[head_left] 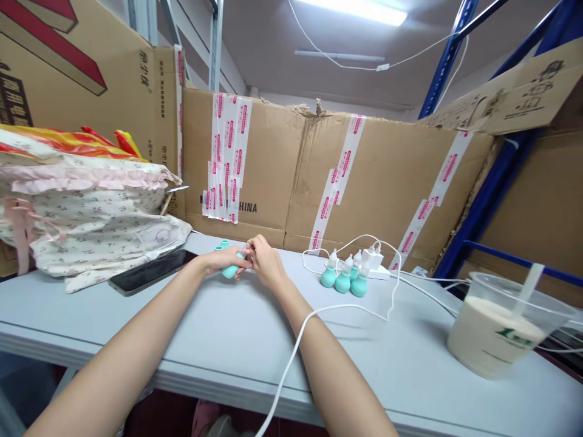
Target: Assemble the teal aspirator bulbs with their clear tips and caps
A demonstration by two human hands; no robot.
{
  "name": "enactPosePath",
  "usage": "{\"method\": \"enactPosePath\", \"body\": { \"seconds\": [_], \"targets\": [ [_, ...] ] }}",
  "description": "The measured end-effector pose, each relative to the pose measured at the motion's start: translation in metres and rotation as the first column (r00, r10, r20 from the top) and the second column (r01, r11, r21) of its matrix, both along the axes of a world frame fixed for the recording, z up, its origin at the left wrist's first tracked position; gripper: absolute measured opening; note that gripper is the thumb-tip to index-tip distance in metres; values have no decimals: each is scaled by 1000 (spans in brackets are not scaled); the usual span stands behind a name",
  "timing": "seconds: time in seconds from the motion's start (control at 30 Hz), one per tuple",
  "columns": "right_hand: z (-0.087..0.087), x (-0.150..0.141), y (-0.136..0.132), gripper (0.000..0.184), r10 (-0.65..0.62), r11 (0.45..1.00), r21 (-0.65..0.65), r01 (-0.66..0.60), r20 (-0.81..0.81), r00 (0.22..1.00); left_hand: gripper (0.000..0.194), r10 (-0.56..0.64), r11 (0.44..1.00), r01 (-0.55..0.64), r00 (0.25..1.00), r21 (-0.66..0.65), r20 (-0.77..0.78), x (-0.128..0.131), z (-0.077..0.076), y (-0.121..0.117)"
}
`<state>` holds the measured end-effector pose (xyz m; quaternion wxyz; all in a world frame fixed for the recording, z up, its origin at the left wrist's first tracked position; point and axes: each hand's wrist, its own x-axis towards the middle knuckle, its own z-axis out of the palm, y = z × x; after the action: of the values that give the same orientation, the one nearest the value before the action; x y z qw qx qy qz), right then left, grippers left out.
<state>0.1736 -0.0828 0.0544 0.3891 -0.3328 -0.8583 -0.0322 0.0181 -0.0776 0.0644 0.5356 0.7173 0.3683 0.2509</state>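
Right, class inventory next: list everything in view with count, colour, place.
Held bulb: one, teal, centre
Small pieces: two visible, teal, behind it
Tipped bulbs: four, teal and clear, right of centre
Charger: one, white, behind tipped bulbs
Cables: several, white, right
Phone: one, black, left
Floral bag: one, whitish, far left
Plastic: unclear count, red-yellow, atop floral bag
Drink cup: one, clear, near right
Cardboard: several, brown, back and sides
Tape: several, white-red, on cardboard
Posts: several, blue and grey, sides
Lit lamp: one, white, ceiling
Table: one, grey, beneath
Left hand: one, bare, on held bulb
Right hand: one, bare, near its tip
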Motion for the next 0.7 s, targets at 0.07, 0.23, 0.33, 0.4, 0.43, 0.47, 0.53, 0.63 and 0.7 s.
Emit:
{"method": "enactPosePath", "body": {
  "seconds": [0.07,0.23,0.33,0.4,0.43,0.47,0.53,0.63,0.7],
  "targets": [
    [-1,-3,-2,14,4,1000,-29,-7,-101,995,20,-3,1000,3,1000,-2,22,1,0,1],
    [-2,-17,-2,12,-79,996,-54,64,-331,941,17,13,999,-17,996,46,91,4,1,0],
    [2,-13,10,18,-175,984,-108,139,-519,837,15,-20,997,17,999,76,42,9,-1,-1],
    [7,-1,21,26,-272,962,-180,204,-646,713,16,-45,996,47,998,71,-36,13,-2,-2],
    [10,7,26,29,-314,949,-216,229,-686,656,19,-33,997,36,999,74,-32,15,-1,-2],
    [12,15,30,31,-341,940,-237,246,-706,621,21,-1,996,-1,1000,86,19,16,0,-1],
    [14,28,34,31,-377,925,-246,291,-708,598,25,99,984,-133,962,119,254,16,6,1],
    [9,29,29,22,-391,918,-188,349,-579,715,28,226,933,-354,719,67,657,8,20,3],
    [3,20,22,16,-358,933,-110,342,-374,856,29,271,901,-432,502,-33,821,0,28,4]
  ]
}}
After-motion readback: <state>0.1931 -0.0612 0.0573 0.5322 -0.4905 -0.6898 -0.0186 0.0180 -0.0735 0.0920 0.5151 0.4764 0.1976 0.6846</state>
